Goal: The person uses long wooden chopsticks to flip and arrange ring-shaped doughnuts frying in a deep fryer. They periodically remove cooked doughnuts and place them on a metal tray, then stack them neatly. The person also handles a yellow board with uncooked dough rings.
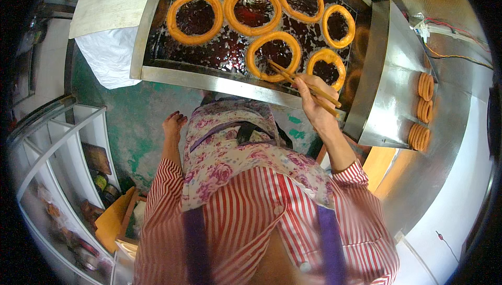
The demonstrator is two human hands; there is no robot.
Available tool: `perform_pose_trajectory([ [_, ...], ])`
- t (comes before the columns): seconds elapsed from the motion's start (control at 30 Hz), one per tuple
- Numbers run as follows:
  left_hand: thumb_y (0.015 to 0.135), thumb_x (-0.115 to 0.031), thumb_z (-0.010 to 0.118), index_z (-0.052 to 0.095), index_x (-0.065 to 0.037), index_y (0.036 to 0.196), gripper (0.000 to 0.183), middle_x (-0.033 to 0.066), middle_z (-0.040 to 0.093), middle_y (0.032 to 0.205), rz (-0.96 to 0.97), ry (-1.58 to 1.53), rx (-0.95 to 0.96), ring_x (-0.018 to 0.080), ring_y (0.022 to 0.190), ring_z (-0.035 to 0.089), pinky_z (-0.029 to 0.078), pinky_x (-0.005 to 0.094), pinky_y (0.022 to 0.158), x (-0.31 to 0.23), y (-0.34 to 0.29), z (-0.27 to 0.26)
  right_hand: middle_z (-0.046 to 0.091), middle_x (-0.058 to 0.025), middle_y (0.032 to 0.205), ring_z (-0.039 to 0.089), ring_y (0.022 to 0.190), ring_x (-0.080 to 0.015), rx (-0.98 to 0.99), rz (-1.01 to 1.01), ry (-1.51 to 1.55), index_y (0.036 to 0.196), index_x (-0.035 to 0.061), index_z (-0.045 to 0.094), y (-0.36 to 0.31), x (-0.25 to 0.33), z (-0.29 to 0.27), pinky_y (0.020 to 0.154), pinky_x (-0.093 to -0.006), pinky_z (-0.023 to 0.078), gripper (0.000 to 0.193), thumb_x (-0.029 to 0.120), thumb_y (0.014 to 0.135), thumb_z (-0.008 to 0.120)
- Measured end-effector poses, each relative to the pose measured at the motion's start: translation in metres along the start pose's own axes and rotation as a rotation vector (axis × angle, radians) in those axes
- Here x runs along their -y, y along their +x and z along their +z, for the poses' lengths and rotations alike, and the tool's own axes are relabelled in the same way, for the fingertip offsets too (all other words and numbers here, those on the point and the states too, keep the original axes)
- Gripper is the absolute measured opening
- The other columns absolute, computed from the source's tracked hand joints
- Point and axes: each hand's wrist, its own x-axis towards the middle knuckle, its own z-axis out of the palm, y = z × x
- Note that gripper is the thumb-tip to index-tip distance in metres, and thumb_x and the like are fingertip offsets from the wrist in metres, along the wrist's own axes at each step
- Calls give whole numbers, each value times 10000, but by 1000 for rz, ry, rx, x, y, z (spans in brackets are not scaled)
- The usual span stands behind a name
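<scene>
My right hand [316, 106] is closed around a pair of long wooden cooking chopsticks [328, 95]. Their tips reach over the near rim of a golden fried dough ring [251, 61] floating in dark oil [219, 57]; whether they pinch it, I cannot tell. More rings float around it: a small heart-like one [340, 70] right beside my right hand, a large one [230, 19] farther back, and another [172, 25] to the left. My left hand [175, 124] hangs below the fryer's front edge, holding nothing, its fingers loosely bent and slightly apart.
The steel fryer rim [209, 80] runs between me and the oil. On the right, a sloping metal tray [384, 112] bears stacked fried rings [419, 137]. A pale board [112, 0] over white sheeting [107, 57] stands left. White shelving [65, 141] is at lower left.
</scene>
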Motion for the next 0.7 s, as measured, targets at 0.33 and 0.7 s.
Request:
perform_pose_trajectory([
  [0.33, 847, 10, 486, 466, 141, 1144, 326, 210, 588, 875, -27, 103, -21, 254, 678, 619, 537, 313, 598, -8, -7, 12, 651, -117, 756, 635, 652, -166, 20, 191, -33, 874, -50, 623, 8, -42, -30, 564, -267, 512, 180, 128, 845, 622],
  [0.7, 855, 18, 479, 470, 141, 1130, 302, 194, 579, 841, -165, -99, -133, 250, 652, 603, 510, 317, 561, -36, -34, 38, 648, -109, 707, 620, 601, -154, -157, 103, 53, 834, -41, 628, 18, -54, -14, 540, -257, 489, 153, 113, 834, 633],
])
